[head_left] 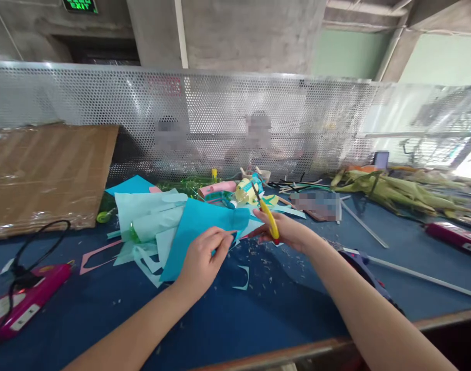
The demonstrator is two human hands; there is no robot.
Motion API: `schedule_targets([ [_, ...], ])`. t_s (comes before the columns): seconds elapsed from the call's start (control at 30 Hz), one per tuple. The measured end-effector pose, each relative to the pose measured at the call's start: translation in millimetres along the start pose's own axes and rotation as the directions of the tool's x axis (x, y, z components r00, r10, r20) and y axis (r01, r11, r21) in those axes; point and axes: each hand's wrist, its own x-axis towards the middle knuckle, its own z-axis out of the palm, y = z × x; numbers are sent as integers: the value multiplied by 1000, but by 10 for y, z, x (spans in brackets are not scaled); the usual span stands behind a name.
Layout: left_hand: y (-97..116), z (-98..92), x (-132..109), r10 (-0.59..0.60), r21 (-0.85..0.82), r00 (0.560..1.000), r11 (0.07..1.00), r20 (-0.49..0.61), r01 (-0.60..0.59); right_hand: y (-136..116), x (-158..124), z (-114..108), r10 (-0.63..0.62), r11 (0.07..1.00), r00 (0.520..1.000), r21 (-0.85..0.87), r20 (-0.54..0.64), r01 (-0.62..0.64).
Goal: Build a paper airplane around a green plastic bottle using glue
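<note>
My left hand (pixel 205 257) is closed in a pinch at the lower edge of a bright blue sheet of paper (pixel 196 219). A bit of blue shows at its fingertips; the exact spot gripped is partly hidden. My right hand (pixel 283 231) holds yellow-handled scissors (pixel 269 216), their dark blades pointing up and away from me. The fingers of that hand reach toward the left fingertips, close to the blue paper. Pale blue paper sheets (pixel 150 211) lie to the left under the blue one. A thin pale paper offcut (pixel 243 278) rests on the table below my hands.
Cardboard (pixel 46 180) leans at the left, behind a magenta power strip (pixel 34 299). Corn husks (pixel 389 188) and another magenta strip (pixel 455 237) lie right. A white rod (pixel 424 275) crosses the blue table (pixel 258 330). A perforated metal screen (pixel 220 103) stands behind.
</note>
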Motion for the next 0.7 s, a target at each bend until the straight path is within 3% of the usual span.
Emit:
schedule_targets([
  [0.1,65,19,-47,132,-3,986,991,99,-132,43,19,103,-55,994,998,96,4,55],
  [0.23,133,19,-98,267,-9,946,963,182,-270,34,85,114,-173,969,978,160,-115,191],
  [0.37,201,-14,-131,272,-109,916,962,294,-251,-30,121,52,-326,879,911,273,-253,390],
  [0.43,223,-16,-137,172,-180,901,978,398,-107,-57,112,45,-375,809,880,360,-292,464],
  [0.5,211,10,-131,-12,-270,879,950,476,158,-76,94,60,-377,763,871,426,-316,485],
  [0.6,101,104,-97,-314,-426,815,729,487,535,-84,83,94,-346,735,880,490,-324,469],
  [0.7,-45,183,-44,-501,-557,775,543,385,628,-69,96,120,-327,736,891,506,-315,449],
])
